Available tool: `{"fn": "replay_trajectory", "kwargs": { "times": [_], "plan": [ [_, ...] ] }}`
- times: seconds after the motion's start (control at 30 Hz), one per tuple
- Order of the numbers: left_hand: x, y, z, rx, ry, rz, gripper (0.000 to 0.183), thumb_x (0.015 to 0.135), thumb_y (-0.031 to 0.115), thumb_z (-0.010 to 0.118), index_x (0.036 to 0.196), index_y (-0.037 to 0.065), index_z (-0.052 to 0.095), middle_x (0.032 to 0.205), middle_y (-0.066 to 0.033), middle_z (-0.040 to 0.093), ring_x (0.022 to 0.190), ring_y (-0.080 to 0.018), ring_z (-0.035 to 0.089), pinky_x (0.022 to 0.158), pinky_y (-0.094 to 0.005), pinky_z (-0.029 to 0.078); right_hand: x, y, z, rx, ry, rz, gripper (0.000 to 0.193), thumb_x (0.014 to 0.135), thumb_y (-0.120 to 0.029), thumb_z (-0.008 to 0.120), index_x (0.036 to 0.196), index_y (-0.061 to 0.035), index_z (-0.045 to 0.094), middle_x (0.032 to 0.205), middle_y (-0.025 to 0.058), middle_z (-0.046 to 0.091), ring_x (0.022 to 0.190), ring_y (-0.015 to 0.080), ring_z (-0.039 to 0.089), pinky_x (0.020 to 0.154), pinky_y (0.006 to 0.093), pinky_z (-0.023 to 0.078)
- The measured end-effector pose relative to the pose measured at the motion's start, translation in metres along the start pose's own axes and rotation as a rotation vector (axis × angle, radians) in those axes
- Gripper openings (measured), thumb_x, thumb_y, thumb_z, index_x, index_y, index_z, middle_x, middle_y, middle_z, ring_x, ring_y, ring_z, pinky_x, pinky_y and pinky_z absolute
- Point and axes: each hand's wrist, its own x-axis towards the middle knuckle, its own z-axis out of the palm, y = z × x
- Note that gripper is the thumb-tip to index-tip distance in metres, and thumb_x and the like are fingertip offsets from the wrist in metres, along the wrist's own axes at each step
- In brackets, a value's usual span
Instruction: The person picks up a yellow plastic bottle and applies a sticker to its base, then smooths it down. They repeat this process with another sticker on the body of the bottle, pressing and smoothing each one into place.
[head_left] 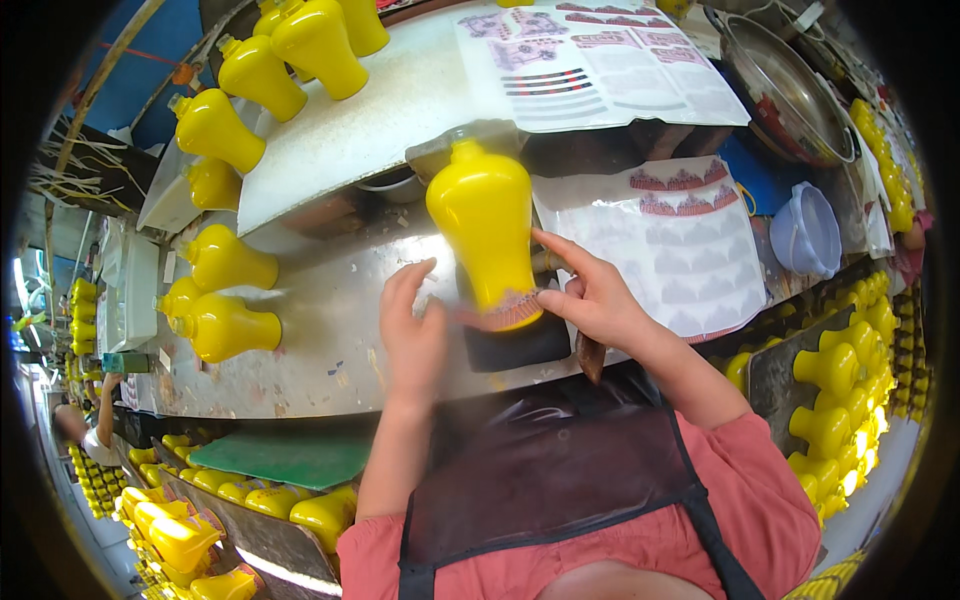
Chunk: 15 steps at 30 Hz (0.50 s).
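A glossy yellow vase-shaped bottle (pixel 482 215) stands on a dark block (pixel 515 345) in front of me. Around its lower part runs a patterned pinkish decal strip (pixel 505 312), with its blurred left end off the bottle's side. My right hand (pixel 590 295) presses the strip's right end against the bottle with the thumb, while the index finger touches the bottle higher up. To the left, my left hand (pixel 410 325) is smeared by motion, its thumb and fingers apart, close to the strip's loose end. Whether the thumb touches that end is unclear.
Decal sheets (pixel 690 265) lie to the right and on a raised white board (pixel 370 130) at the back. Several yellow bottles (pixel 232 328) stand at the left. A pale blue bucket (pixel 805 232) and a metal pan (pixel 785 85) sit at the right. Bottle-filled crates flank me.
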Motion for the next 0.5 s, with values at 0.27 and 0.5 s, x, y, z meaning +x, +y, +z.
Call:
{"fn": "replay_trajectory", "kwargs": {
  "times": [0.27,0.5],
  "plan": [
    [-0.025,0.016,0.034,0.169,-0.018,0.145,0.066,0.1,0.034,0.061,0.154,0.001,0.04,0.139,-0.0193,0.054,0.132,-0.0319,0.05,0.116,-0.0447,0.034,-0.005,-0.008,-0.012,-0.13,-0.076,0.075,0.054,0.088,-0.019,0.077,0.137,-0.005,0.06,0.077,0.0038,0.069,0.06,0.0076,0.059,0.059,0.0252,0.049],
    [-0.023,0.017,0.037,0.088,-0.015,0.095,0.068,0.098,0.031,0.065,0.153,0.001,0.04,0.14,-0.0186,0.054,0.131,-0.0299,0.05,0.115,-0.0435,0.035,-0.005,-0.005,-0.023,0.156,-0.19,0.231,0.014,0.093,-0.014,0.075,0.093,-0.0027,0.066,0.082,0.002,0.069,0.065,0.0057,0.056,0.06,0.0218,0.046]
  ]
}}
